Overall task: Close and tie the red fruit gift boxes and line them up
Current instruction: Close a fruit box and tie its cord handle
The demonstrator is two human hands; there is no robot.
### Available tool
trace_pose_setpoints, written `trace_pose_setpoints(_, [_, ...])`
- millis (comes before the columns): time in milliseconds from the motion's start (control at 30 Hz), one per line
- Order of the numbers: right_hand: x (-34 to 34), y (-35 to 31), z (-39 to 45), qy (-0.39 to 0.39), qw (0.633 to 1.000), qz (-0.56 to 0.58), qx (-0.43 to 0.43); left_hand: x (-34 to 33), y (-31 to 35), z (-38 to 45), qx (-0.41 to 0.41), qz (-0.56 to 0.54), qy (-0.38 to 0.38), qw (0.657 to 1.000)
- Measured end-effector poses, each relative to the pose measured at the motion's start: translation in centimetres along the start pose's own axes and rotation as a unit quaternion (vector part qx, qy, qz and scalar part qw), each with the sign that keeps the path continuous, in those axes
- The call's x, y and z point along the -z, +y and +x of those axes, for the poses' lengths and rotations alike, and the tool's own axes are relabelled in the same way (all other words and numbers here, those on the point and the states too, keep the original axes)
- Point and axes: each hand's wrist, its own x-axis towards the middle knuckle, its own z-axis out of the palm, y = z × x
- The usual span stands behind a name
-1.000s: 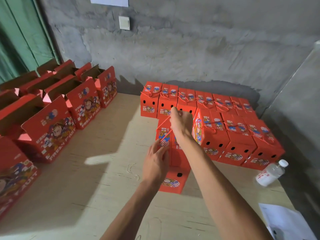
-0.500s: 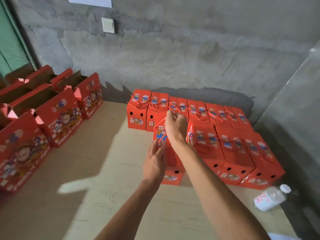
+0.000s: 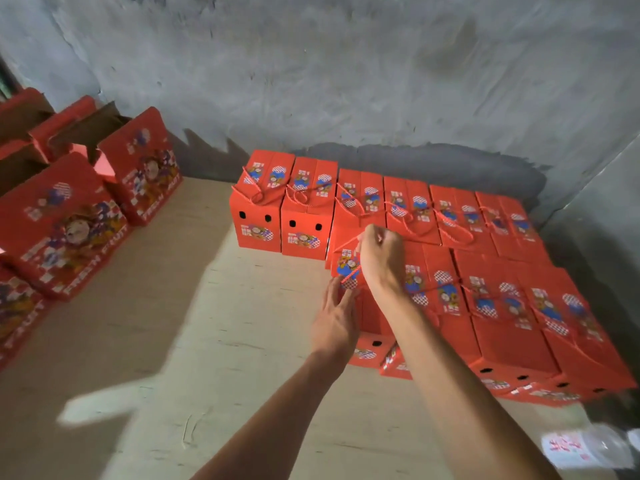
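Right grip: we log fingers pinched on the red cord. Left grip: fingers straight, touching the gift box, which stands under both grips on the desk.

Open box at left: white "FRESH FRUIT" lettering along lower front edge, partly blurred. Nearer open box: same "FRESH FRUIT" lettering. Closed boxes: small label prints, illegible. Bottle at lower right: red characters on white label, blurred, unreadable.
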Motion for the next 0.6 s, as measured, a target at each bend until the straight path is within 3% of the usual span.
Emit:
trace_pose_setpoints(233, [0.1, 2.8, 0.8, 0.016, 0.999, -0.013, 0.033, -1.4, 0.5, -0.1, -0.012, 0.019, -0.001, 1.000])
trace_pose_setpoints(467, [2.1, 1.2, -1.4, 0.009, 0.998, -0.067, 0.008, 3.2, 3.4, 0.4, -0.019, 0.086, -0.111, 0.990])
trace_pose_setpoints(600, [6.1, -1.0, -3.8, -0.025, 0.986, -0.167, 0.005, 7.6, 6.7, -0.6, -0.050, 0.013, -0.041, 0.998])
